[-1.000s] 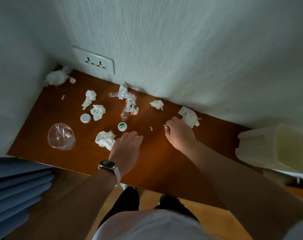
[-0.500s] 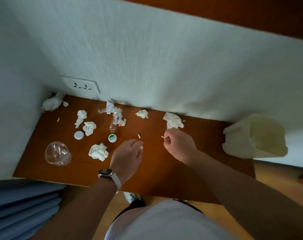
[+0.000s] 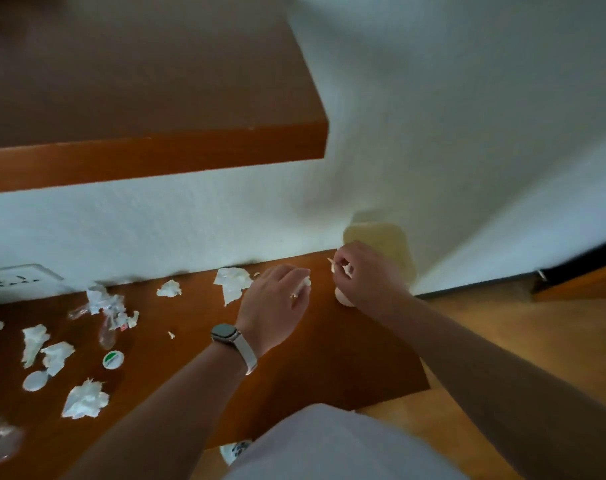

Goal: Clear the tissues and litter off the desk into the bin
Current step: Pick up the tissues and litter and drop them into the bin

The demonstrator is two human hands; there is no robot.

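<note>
**Both hands carried scraps to desk's right end, by bin**

Since the earlier frame both hands have shifted right, toward the bin (image 3: 381, 237). Right hand (image 3: 367, 275) grip pinched on a small white scrap (image 3: 339, 266), in front of the pale bin at the desk's (image 3: 346, 358) right end. Left hand (image 3: 277, 299) grip closed on a small tissue bit (image 3: 306, 281), watch (image 3: 225, 334) on wrist. Crumpled tissues (image 3: 232, 282) and plastic wrapper (image 3: 107, 306) lie on the desk, left. Shelf (image 3: 156, 157) above.

Wooden desk (image 3: 329, 358); crumpled tissues (image 3: 85, 400); caps (image 3: 113, 359); plastic wrapper (image 3: 107, 306), seemingly.
</note>
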